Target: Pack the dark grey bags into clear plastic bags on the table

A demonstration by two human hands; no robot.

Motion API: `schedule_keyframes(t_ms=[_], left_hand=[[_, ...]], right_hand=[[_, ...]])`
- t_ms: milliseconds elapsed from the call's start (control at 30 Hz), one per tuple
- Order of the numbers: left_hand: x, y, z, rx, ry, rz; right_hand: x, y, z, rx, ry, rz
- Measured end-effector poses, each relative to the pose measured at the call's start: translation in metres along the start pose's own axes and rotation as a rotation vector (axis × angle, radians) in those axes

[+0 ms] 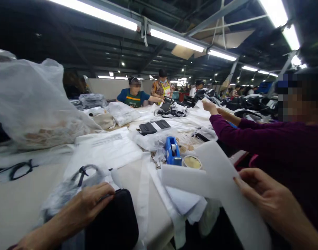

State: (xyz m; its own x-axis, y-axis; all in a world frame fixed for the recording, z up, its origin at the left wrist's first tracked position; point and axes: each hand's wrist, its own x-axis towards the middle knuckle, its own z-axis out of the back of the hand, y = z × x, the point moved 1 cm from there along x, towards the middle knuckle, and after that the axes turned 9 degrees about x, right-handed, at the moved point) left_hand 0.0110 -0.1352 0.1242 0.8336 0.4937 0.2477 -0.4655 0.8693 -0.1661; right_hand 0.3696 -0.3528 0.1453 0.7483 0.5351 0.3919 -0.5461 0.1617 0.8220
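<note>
Lower left of frame: left hand [93, 198] pinches black case [115, 222] at its top edge, apparently to steady it. Lower right: right hand [268, 194] pinches white strip [240, 205], apparently for control.

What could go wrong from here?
- The white sheet is held by one edge in the right hand; its loose end might snag on the blue tape dispenser.
- The left hand grips the black case near its top edge, so it might slip.
- Loose papers overhang the table edge and could slide off.
</note>
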Motion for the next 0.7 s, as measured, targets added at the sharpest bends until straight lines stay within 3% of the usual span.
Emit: schedule_keyframes(t_ms=[67,167,233,300,400,500,633,700], left_hand=[[-0.008,0.008,-0.004,-0.011,0.001,0.024],[-0.019,0.022,-0.008,-0.032,-0.007,0.045],[-0.026,0.031,-0.009,-0.042,-0.003,0.048],[-0.032,0.037,-0.009,-0.041,-0.019,0.068],[-0.042,0.045,-0.007,-0.034,-0.09,0.097],[-0.054,0.056,-0.001,-0.025,-0.202,0.112],[-0.066,0.071,0.009,-0.06,-0.338,0.193],[-0.06,0.07,0.009,-0.171,-0.325,0.28]], right_hand=[[0.0,0.012,-0.058,0.035,0.048,0.056],[0.004,0.009,-0.144,-0.072,-0.043,0.194],[0.01,0.002,-0.186,-0.18,-0.046,0.275],[0.015,-0.002,-0.214,-0.241,-0.018,0.31],[0.018,-0.001,-0.233,-0.297,0.016,0.33],[0.018,0.012,-0.231,-0.313,0.015,0.339],[0.017,0.043,-0.218,-0.078,0.059,0.135],[0.009,0.062,-0.219,0.067,0.129,0.078]])
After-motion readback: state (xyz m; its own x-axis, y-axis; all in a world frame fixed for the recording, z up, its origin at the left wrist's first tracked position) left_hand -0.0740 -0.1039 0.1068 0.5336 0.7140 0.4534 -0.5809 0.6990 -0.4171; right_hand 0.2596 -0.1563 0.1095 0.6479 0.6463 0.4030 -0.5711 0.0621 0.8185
